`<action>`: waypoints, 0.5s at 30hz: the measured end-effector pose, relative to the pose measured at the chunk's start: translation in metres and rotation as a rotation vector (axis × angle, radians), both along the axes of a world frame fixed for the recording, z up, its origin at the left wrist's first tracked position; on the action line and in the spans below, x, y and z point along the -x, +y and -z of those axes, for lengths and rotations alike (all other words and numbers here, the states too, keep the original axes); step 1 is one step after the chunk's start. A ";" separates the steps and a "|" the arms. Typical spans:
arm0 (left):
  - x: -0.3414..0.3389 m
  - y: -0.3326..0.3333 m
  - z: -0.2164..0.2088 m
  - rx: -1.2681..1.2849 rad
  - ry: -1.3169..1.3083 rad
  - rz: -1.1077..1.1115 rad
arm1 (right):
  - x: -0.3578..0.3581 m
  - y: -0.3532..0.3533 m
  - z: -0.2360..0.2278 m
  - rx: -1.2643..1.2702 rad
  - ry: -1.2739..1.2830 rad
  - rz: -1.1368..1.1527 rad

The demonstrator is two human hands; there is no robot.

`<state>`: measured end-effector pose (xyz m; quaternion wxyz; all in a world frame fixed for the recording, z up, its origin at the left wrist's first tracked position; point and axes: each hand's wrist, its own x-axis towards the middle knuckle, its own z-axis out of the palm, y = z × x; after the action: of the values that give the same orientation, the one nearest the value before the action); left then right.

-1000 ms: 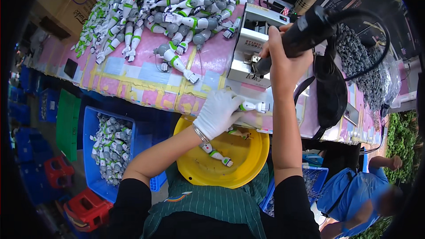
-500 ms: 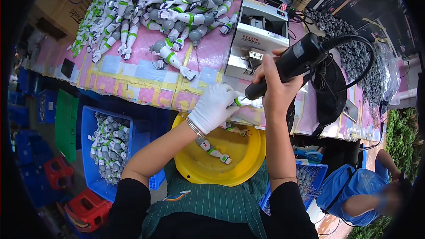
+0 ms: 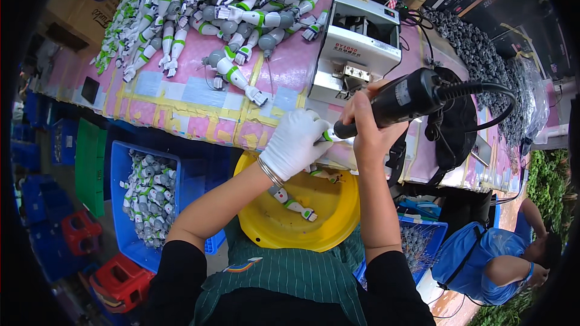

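My left hand (image 3: 295, 145), in a white glove, is closed around a small white toy arm part with a green band (image 3: 328, 135); most of the part is hidden by the fingers. In my bare right hand (image 3: 376, 130) is a black corded electric screwdriver (image 3: 403, 101), gripped around its body. Its nose meets the toy part at the table's front edge, and the bit cannot be seen. Below the hands, a yellow basin (image 3: 329, 229) holds a toy arm (image 3: 296, 206) and another piece partly under my glove.
A big pile of toy arms (image 3: 241, 12) covers the table's back left. Behind my right hand stands a metal machine (image 3: 356, 48); dark small parts (image 3: 477, 54) lie right of it. A blue crate of toy parts (image 3: 124, 205) sits left. A person in blue (image 3: 489, 259) is at right.
The screwdriver has tipped flatter and its nose has come up against the toy part, hiding the bit seen before. My left hand has barely moved. The person at right has shifted.
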<state>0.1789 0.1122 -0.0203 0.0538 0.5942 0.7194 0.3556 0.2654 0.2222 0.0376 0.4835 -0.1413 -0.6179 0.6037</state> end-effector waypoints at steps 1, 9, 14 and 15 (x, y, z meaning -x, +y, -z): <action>-0.001 0.000 0.000 -0.007 -0.001 -0.004 | 0.000 -0.001 0.001 0.014 0.010 -0.005; 0.000 0.000 -0.002 0.010 0.007 -0.006 | 0.000 0.000 0.009 -0.060 0.014 0.014; 0.000 0.001 0.000 -0.011 -0.015 -0.006 | 0.001 -0.006 0.003 0.025 0.065 0.018; 0.000 0.002 0.000 -0.011 -0.015 -0.003 | 0.000 -0.006 0.004 0.024 0.065 0.021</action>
<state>0.1790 0.1145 -0.0206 0.0553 0.5906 0.7179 0.3643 0.2650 0.2164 0.0332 0.5078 -0.1338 -0.5932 0.6102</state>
